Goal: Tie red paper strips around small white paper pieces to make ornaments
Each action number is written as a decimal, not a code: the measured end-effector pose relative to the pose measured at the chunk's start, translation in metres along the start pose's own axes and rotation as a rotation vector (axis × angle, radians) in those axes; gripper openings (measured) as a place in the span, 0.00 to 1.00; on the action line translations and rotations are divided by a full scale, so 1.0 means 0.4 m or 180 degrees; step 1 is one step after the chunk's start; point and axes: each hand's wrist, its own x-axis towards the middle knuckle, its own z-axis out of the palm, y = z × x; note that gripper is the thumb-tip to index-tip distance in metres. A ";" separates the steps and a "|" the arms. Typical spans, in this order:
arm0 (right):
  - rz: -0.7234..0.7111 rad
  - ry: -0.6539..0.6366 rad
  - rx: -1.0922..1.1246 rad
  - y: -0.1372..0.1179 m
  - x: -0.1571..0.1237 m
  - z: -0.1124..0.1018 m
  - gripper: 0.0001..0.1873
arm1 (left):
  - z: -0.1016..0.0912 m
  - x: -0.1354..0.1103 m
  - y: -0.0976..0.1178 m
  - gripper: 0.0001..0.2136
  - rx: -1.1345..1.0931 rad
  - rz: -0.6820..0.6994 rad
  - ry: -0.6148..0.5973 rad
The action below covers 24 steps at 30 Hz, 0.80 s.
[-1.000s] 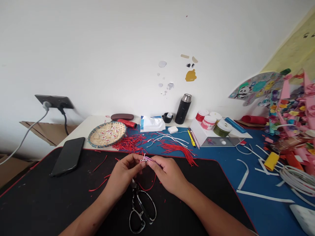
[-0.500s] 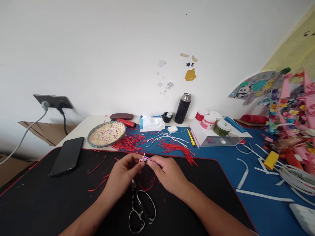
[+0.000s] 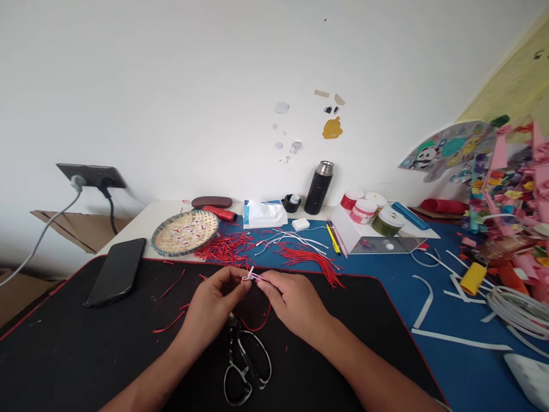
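Above the black mat (image 3: 326, 366), my two hands meet at a small knotted piece of white cord (image 3: 250, 274), with a bit of red in it. My left hand (image 3: 217, 297) pinches this cord between thumb and fingertips. My right hand (image 3: 295, 303) is closed on a slim pink-purple tool (image 3: 258, 277), perhaps tweezers; its tip touches the white loop and most of it is hidden in the fingers. A red cord (image 3: 261, 328) hangs in a curve below the hands. Scissors (image 3: 240, 372) with dark, pale-edged handles lie underneath, their blades partly hidden by my left hand.
Beyond the mat lie red cords (image 3: 311, 260), white cords (image 3: 300, 237) and a woven basket (image 3: 160, 247) with small scraps inside. A phone (image 3: 115, 272) rests at left. A black flask (image 3: 319, 191), tubs (image 3: 388, 220) and white strips (image 3: 461, 341) are farther back and right.
The white cord end at my fingertips stands slightly more upright, and the purple tool's tip has shifted a little. Both hands stay almost in place.
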 end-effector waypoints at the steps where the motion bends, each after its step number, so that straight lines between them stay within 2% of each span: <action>1: -0.0011 0.0009 -0.0038 0.000 0.000 -0.001 0.14 | 0.000 0.000 0.000 0.11 0.0009 -0.0007 -0.0011; 15: 0.0033 -0.0008 -0.0030 0.005 0.001 0.005 0.14 | 0.000 -0.005 0.001 0.11 0.0427 0.0168 -0.0096; 21: 0.0067 -0.0084 -0.0018 0.002 0.004 0.005 0.13 | 0.001 -0.003 -0.017 0.19 0.0299 0.0212 -0.0121; 24: 0.0071 -0.0108 -0.0003 0.002 0.003 0.006 0.13 | 0.001 -0.006 -0.016 0.19 0.0363 0.0211 -0.0172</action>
